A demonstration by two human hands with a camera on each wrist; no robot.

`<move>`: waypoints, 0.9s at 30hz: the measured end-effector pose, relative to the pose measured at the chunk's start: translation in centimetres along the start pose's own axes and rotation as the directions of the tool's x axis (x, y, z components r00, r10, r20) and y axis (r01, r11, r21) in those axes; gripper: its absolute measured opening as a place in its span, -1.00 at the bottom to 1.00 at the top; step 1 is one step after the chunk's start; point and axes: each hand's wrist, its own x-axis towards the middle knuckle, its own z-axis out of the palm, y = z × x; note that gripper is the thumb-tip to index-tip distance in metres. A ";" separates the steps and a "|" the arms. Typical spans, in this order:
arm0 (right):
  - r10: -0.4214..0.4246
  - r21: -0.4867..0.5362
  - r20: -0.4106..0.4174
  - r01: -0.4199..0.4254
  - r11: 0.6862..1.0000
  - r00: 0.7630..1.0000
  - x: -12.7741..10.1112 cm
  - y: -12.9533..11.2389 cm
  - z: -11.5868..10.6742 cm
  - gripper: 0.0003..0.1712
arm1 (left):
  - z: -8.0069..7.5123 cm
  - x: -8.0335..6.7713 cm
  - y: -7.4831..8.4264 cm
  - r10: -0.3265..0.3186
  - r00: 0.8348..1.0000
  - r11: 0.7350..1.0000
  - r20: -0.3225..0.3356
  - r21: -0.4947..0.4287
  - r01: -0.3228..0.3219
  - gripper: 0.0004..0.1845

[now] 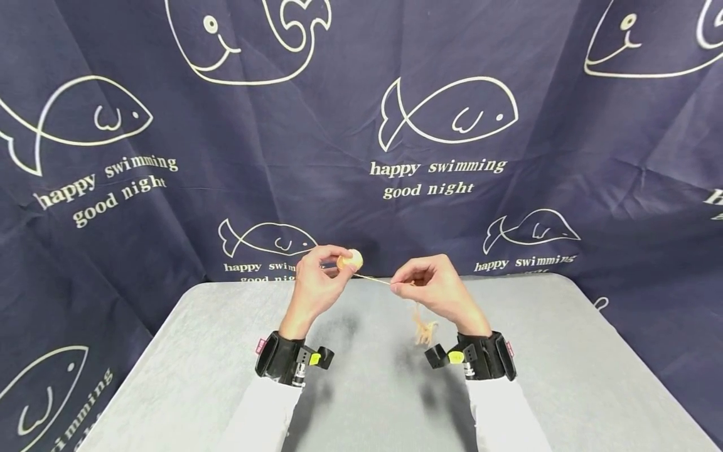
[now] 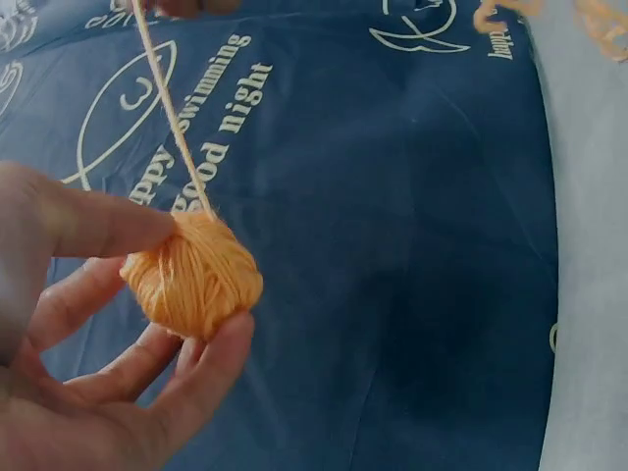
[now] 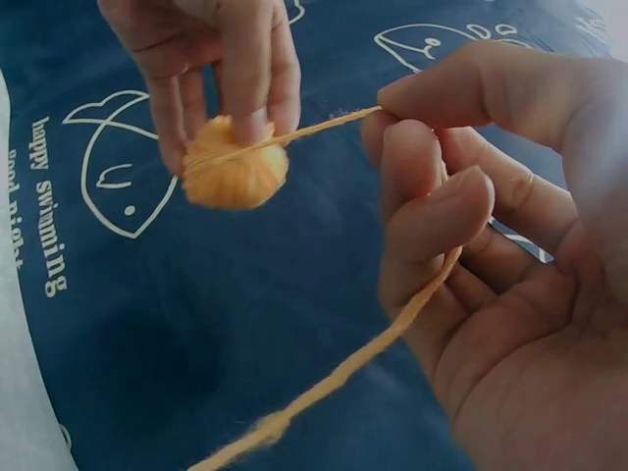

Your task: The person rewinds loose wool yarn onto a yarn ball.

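Note:
A small ball of orange yarn (image 2: 196, 280) is held between the thumb and fingertips of my left hand (image 1: 321, 282), above the far edge of the table. From the ball a taut strand of yarn (image 1: 373, 279) runs across to my right hand (image 1: 437, 285), which pinches it between thumb and index finger. Past that pinch, the strand (image 3: 363, 358) goes behind the curled fingers and out below the palm in the right wrist view. A loose, tangled yarn end (image 1: 423, 329) hangs beneath my right hand in the head view.
Below the hands lies a grey table (image 1: 373, 402) with rounded far corners. Dark blue cloth (image 1: 350, 125) printed with white fish and lettering hangs behind it. Each wrist wears a black strap (image 1: 279, 355) with a small camera mount.

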 end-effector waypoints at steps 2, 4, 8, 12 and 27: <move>-0.014 0.006 -0.002 0.014 1.000 1.000 0.1 -0.1 -0.1 -0.91 | 0.2 0.0 0.0 -0.008 1.000 1.000 0.017 0.022 0.007 -0.76; -0.027 0.021 -0.008 0.027 0.999 1.000 0.2 -0.2 -0.2 -0.91 | 0.3 -0.1 0.1 -0.024 0.998 0.999 0.059 0.049 0.021 -0.74; -0.024 0.157 -0.066 0.034 0.987 0.998 0.6 0.2 -0.4 -0.85 | 0.0 -0.1 0.6 -0.069 0.971 0.993 0.229 0.110 0.045 -0.76; 0.064 0.484 -0.168 0.026 0.875 0.984 1.3 1.3 -0.6 -0.76 | -0.4 -0.1 0.9 -0.082 0.877 0.996 0.474 0.061 0.060 -0.80; 0.339 0.603 -0.283 -0.109 0.790 0.897 2.4 6.4 2.3 -0.80 | 0.5 -0.1 2.2 0.216 0.891 0.558 0.400 -0.799 0.224 -0.62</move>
